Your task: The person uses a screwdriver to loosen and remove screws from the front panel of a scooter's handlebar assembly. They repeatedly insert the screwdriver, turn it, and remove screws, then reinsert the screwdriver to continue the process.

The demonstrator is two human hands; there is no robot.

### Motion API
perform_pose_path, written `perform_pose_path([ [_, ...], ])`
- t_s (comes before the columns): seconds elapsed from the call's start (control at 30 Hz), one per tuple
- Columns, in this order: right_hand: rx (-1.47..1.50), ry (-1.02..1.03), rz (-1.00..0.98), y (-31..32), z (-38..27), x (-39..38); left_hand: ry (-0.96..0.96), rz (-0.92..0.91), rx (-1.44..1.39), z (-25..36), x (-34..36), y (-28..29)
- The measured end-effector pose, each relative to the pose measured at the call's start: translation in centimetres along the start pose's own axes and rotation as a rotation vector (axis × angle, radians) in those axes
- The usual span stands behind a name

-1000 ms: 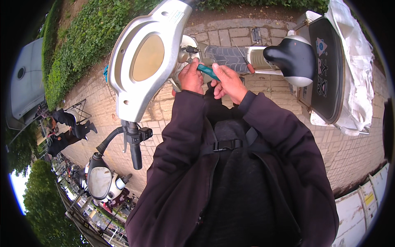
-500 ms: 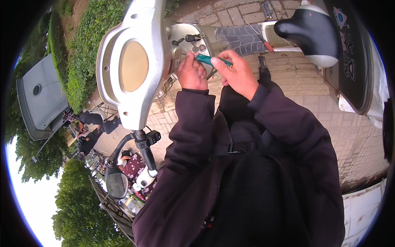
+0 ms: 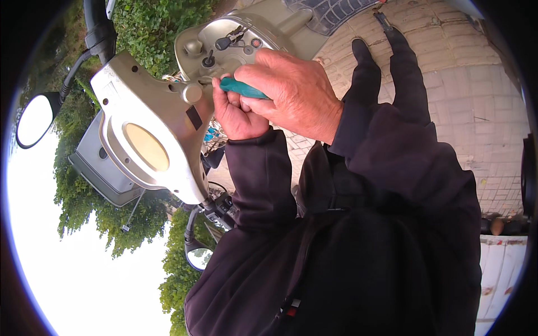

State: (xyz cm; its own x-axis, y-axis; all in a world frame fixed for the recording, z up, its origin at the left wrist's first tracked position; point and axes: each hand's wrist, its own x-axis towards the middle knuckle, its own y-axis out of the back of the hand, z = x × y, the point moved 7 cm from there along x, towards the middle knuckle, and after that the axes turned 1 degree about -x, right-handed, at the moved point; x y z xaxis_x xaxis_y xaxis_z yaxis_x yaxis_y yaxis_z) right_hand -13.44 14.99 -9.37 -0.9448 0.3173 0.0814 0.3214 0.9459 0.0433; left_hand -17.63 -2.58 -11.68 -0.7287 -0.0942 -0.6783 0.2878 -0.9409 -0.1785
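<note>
My right hand (image 3: pixel 294 89) wraps round the green handle (image 3: pixel 242 88) of a screwdriver and points it at the scooter's pale inner front panel (image 3: pixel 235 31). Closed at the handle's front end, my left hand (image 3: pixel 241 117) has thumb and fingers pressed against the tool. The shaft and tip are hidden by my fingers. Just beyond the hands, a key bunch (image 3: pixel 224 42) hangs at the panel, near a small red-centred round socket (image 3: pixel 256 42). Left of my hands is the silver handlebar cover (image 3: pixel 185 120) with an oval beige window (image 3: pixel 147 147).
Mirrors stand out from the handlebar, one at the far left (image 3: pixel 35 120) and one lower down (image 3: pixel 199 257). The dark ribbed footboard mat (image 3: pixel 330 14) lies at the top. Brick paving (image 3: pixel 459 112) spreads to the right, and green shrubs (image 3: pixel 162 28) grow beyond the scooter.
The view has moved closer and turned, so handlebar cover and panel sit differently. My right hand now covers more of the green handle. Both hands stay at the panel.
</note>
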Motion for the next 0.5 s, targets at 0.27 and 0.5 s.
perform_pose_path([
  [0.27,0.241,-0.139,0.071,-1.3,1.9,-0.5,-0.020,-0.024,0.002,0.0,-0.7,-0.4],
  [0.5,0.245,-0.090,0.144,-0.6,2.8,-0.3,-0.066,0.027,0.040,-0.1,-0.1,-0.9],
])
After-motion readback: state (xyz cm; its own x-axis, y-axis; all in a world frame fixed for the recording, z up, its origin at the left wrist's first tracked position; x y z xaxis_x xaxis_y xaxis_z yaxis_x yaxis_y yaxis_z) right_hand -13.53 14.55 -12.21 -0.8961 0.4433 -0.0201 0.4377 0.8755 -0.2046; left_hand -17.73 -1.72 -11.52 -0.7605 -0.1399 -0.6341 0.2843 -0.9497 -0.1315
